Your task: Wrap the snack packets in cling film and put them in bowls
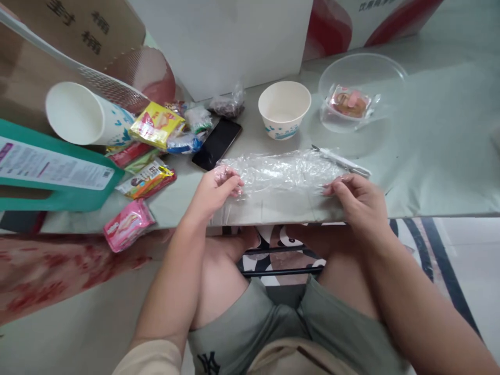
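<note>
A crinkled sheet of clear plastic film (281, 169) is stretched between my two hands, just over the table's front edge. My left hand (219, 190) pinches its left end, the thumb against the fingers. At the other end my right hand (355, 195) grips the film between thumb and fingers. Just behind the right hand lies a slim white and dark pen-like tool (344, 162), partly under the film. Beyond the film stands a paper bowl (284, 107) with a blue pattern. A black phone (219, 143) lies near my left hand.
A clear round plastic lid (386, 78) holds a small wrapped item (351, 101). Packaged snacks (156, 125) crowd the left, with a tipped paper bucket (78, 114) and a teal box (58, 166). A pink packet (128, 226) overhangs the table edge. A white box (226, 41) stands behind.
</note>
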Demonstrator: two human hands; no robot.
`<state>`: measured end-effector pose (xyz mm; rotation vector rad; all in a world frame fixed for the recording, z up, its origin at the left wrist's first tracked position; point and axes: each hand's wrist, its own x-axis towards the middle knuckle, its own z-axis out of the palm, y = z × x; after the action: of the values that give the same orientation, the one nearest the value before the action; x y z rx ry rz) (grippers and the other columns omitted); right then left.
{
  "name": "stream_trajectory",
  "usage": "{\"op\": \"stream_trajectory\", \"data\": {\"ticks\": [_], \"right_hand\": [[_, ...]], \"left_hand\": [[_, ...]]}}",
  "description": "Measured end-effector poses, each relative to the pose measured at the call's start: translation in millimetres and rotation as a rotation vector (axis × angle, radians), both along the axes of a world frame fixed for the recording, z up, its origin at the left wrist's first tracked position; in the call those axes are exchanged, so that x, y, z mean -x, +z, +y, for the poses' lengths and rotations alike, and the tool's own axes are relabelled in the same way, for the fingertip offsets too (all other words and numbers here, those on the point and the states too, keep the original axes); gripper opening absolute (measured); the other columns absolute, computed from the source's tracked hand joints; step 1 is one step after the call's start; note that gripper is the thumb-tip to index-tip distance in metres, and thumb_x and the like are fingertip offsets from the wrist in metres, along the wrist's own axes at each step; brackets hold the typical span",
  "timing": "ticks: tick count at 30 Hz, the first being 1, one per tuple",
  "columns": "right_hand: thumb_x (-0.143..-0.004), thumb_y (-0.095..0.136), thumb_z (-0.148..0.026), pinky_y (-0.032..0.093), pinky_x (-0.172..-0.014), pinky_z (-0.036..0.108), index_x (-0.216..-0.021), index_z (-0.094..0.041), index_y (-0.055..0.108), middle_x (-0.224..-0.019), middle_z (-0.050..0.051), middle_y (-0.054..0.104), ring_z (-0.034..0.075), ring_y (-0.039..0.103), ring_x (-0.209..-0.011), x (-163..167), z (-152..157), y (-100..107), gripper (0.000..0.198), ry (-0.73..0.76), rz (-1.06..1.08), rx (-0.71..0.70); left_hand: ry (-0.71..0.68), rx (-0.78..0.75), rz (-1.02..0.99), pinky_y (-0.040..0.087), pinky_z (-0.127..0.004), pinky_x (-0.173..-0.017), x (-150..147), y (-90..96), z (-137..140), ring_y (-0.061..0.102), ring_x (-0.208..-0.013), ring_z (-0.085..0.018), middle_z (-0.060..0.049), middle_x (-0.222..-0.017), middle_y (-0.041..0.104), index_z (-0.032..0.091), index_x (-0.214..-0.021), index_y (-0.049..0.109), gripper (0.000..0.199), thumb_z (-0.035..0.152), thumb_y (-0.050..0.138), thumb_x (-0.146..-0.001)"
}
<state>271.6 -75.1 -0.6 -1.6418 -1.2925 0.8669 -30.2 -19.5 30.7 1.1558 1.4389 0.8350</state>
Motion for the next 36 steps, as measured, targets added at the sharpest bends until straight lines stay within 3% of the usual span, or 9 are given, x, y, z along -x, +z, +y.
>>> {"op": "stream_trajectory", "data": {"ticks": [4,12,16,19,26,30,32,34,36], "right_hand": [[-0.091,0.06,-0.037,0.054,-0.087,0.035,-0.07,-0.022,0.07,-0.083,0.005,0.074,0.02,0.071,-0.09,7.0,1.4,1.1,0.028,-0.01,-0.038,-0.026],[-0.09,0.059,-0.042,0.049,-0.067,0.033,-0.075,-0.022,0.07,-0.057,-0.001,0.062,0.016,0.057,-0.057,9.7,10.7,-3.5,0.027,-0.207,-0.212,-0.005],[-0.088,0.06,-0.045,0.046,-0.066,0.033,-0.073,-0.023,0.068,-0.053,-0.001,0.059,0.016,0.053,-0.054,5.7,17.4,-7.3,0.028,-0.205,-0.297,-0.007],[-0.088,0.059,-0.048,0.044,-0.066,0.034,-0.076,-0.023,0.068,-0.054,-0.001,0.057,0.018,0.053,-0.057,5.8,17.5,-7.7,0.029,-0.194,-0.376,0.015],[-0.081,0.065,-0.044,0.046,-0.073,0.037,-0.109,-0.023,0.063,-0.07,0.0,0.063,0.02,0.058,-0.065,9.4,13.7,-5.2,0.035,-0.274,-0.35,0.027],[-0.08,0.064,-0.037,0.047,-0.073,0.037,-0.109,-0.024,0.063,-0.066,-0.002,0.059,0.02,0.057,-0.064,-0.6,16.2,-8.5,0.032,-0.282,-0.424,0.034],[-0.081,0.064,-0.035,0.049,-0.078,0.042,-0.107,-0.024,0.063,-0.074,0.001,0.063,0.023,0.06,-0.072,-2.8,13.2,-8.4,0.029,-0.295,-0.487,-0.073],[-0.083,0.064,-0.032,0.05,-0.087,0.048,-0.105,-0.024,0.064,-0.086,0.007,0.066,0.027,0.062,-0.085,3.1,5.8,-6.8,0.023,-0.287,-0.558,-0.305],[-0.086,0.063,-0.028,0.05,-0.092,0.049,-0.104,-0.026,0.065,-0.095,0.009,0.068,0.029,0.064,-0.095,17.7,-3.7,-5.2,0.018,-0.137,-0.575,-0.547]], "left_hand": [[-0.062,0.016,0.036,0.051,-0.021,-0.054,-0.4,3.4,-1.6,0.064,-0.059,-0.011,-0.001,-0.074,0.07,0.018,-0.081,0.06,0.023,0.037,0.072,-0.075],[-0.018,0.003,0.12,0.029,-0.021,-0.037,3.2,-4.4,7.0,0.042,-0.038,-0.005,0.004,-0.063,0.06,0.018,-0.08,0.061,0.016,0.033,0.063,-0.085],[-0.018,-0.032,0.224,0.03,-0.023,-0.038,6.0,-7.1,10.8,0.04,-0.039,-0.008,0.005,-0.053,0.053,0.019,-0.076,0.061,0.019,0.035,0.061,-0.086],[-0.057,-0.01,0.254,0.031,-0.023,-0.039,7.4,-5.7,10.2,0.04,-0.039,-0.009,0.004,-0.053,0.056,0.019,-0.075,0.062,0.023,0.038,0.061,-0.087],[-0.234,-0.025,0.294,0.029,-0.024,-0.044,7.6,-8.4,8.3,0.041,-0.042,-0.01,0.003,-0.049,0.054,0.019,-0.075,0.064,0.028,0.042,0.058,-0.089],[-0.276,-0.053,0.376,0.029,-0.025,-0.046,5.8,-10.2,9.9,0.043,-0.042,-0.012,0.004,-0.044,0.05,0.02,-0.075,0.063,0.033,0.048,0.055,-0.091],[-0.265,-0.062,0.431,0.03,-0.026,-0.047,4.3,-8.9,10.3,0.044,-0.042,-0.013,0.004,-0.044,0.05,0.02,-0.072,0.06,0.034,0.048,0.054,-0.091],[-0.256,-0.068,0.468,0.031,-0.026,-0.048,2.4,-6.8,10.3,0.046,-0.044,-0.013,0.004,-0.044,0.051,0.021,-0.07,0.058,0.033,0.046,0.054,-0.091],[-0.259,-0.073,0.481,0.032,-0.026,-0.049,0.1,-5.8,10.1,0.048,-0.045,-0.013,0.003,-0.046,0.052,0.021,-0.068,0.056,0.033,0.045,0.054,-0.091]]}}
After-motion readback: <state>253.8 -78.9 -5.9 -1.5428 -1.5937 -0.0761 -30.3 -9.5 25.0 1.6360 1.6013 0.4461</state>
